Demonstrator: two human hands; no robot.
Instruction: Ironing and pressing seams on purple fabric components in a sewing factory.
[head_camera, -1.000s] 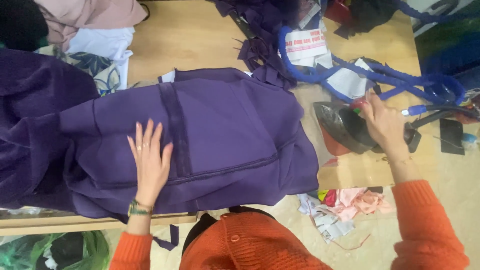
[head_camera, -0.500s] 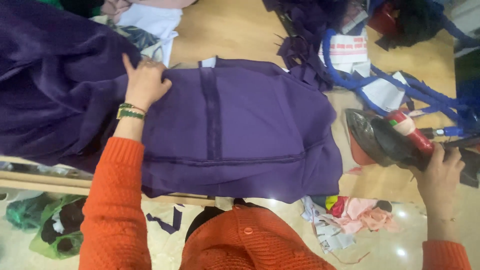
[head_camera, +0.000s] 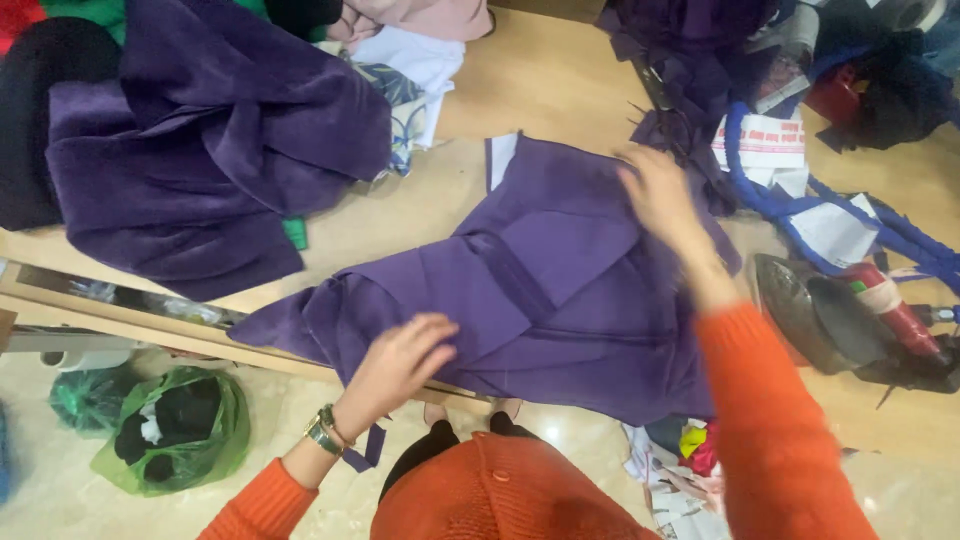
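Observation:
A purple fabric piece (head_camera: 560, 290) lies crumpled and partly folded across the wooden table (head_camera: 540, 80). My left hand (head_camera: 400, 365) grips its lower left part near the table's front edge, fingers curled into the cloth. My right hand (head_camera: 660, 195) rests on the fabric's upper right corner, blurred, fingers pressing on it. Both arms wear orange sleeves, and a watch and bangles sit on my left wrist.
A heap of purple cloth (head_camera: 200, 140) lies at the left. A clothes iron (head_camera: 850, 320) rests at the right beside blue straps (head_camera: 800, 210) and white paper. Fabric scraps (head_camera: 690, 450) lie below the table edge. A green bag (head_camera: 170, 430) sits on the floor.
The flat purple piece has been pulled away from the left heap and bunched up. My left hand came down to its lower edge. My right hand left the iron and reached onto the fabric.

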